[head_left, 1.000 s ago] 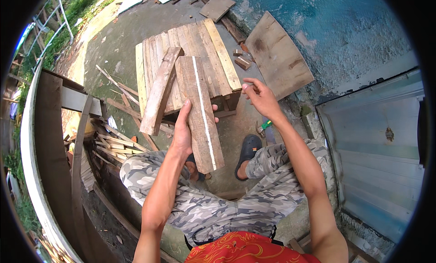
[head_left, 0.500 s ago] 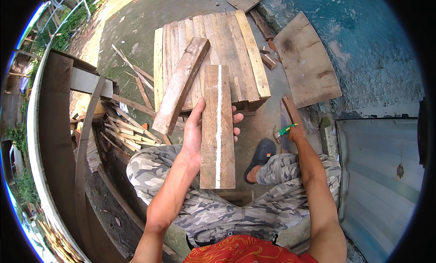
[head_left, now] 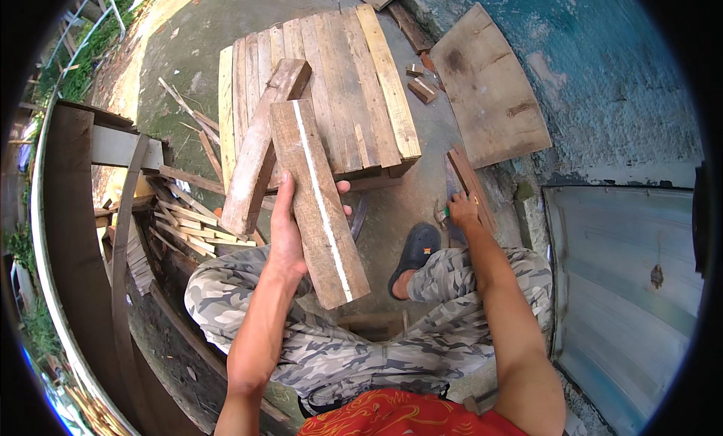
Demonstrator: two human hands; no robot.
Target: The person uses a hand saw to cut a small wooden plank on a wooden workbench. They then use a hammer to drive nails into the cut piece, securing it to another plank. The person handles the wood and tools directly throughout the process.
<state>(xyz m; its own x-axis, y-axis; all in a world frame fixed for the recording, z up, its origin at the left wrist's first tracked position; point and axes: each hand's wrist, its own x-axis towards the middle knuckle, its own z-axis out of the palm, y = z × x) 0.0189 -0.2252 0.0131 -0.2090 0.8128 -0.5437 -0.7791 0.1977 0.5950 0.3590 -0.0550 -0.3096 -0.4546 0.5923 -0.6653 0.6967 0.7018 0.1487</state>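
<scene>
Head view: left hand [head_left: 287, 240] is clamped round a white-striped wood block [head_left: 319, 206], its long axis running past the grip, far end tipped left. Greenish tool [head_left: 444, 217] sits right at the nearer right hand [head_left: 462, 209]'s left side; can't tell if it's gripped.

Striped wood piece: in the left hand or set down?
In the left hand: its thumb lies along the left edge of the striped wood piece, and fingertips show past the right edge.
</scene>
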